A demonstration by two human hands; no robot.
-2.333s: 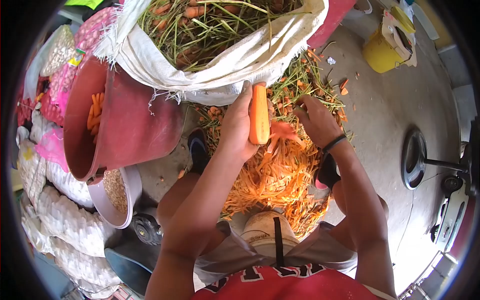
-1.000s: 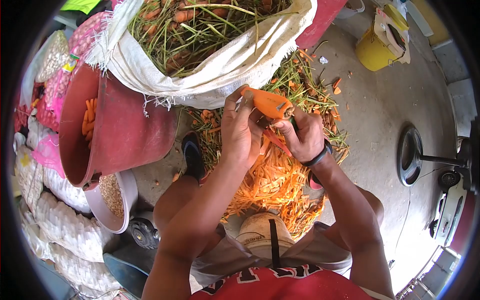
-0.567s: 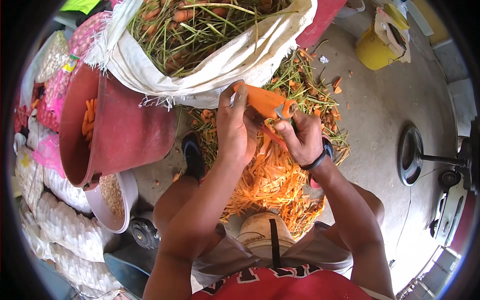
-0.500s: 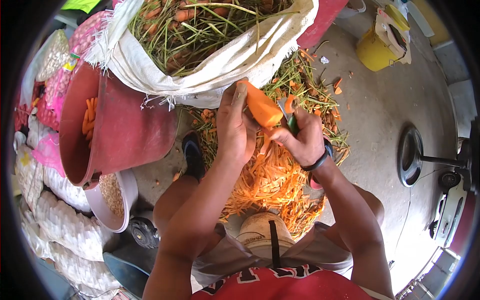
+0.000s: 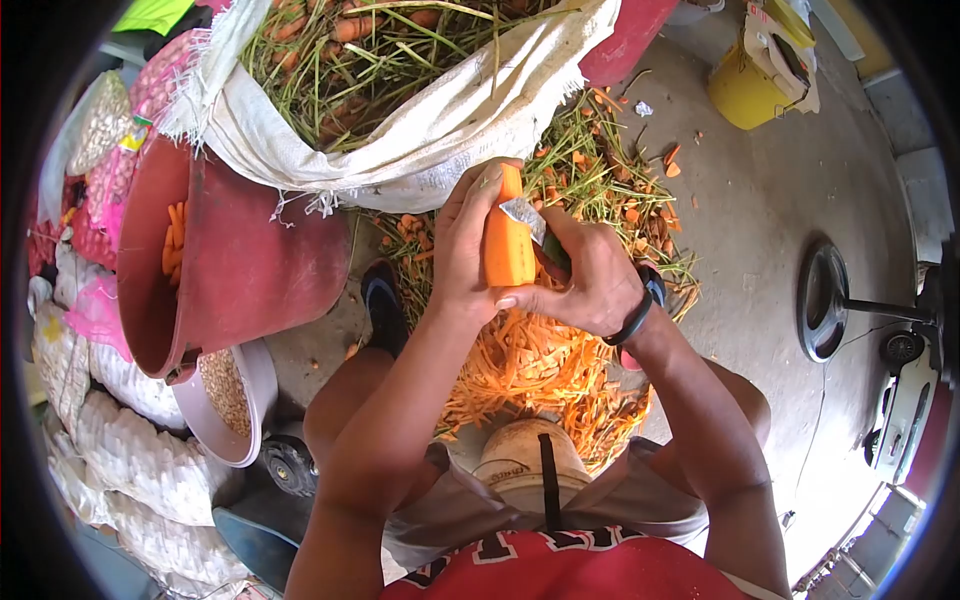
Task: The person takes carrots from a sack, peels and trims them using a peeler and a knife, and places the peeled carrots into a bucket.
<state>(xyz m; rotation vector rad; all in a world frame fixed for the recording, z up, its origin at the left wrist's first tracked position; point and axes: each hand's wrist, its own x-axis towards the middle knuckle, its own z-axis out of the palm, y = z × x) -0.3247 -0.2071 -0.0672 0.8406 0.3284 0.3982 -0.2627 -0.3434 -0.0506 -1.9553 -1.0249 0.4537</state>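
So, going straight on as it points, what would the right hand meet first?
Probably the carrot in the left hand; the blade in the right hand seems against it, depth unclear.

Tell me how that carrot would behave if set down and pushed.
The carrot is probably stiff, since it looks thick and straight in the left hand. Its bare, peeled orange surface may be slippery. Its faceted sides would likely hinder rolling.

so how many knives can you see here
1. The knife is in the right hand, its metal blade at the carrot held in the left hand. Others could be hidden under the peelings or in the white sack.
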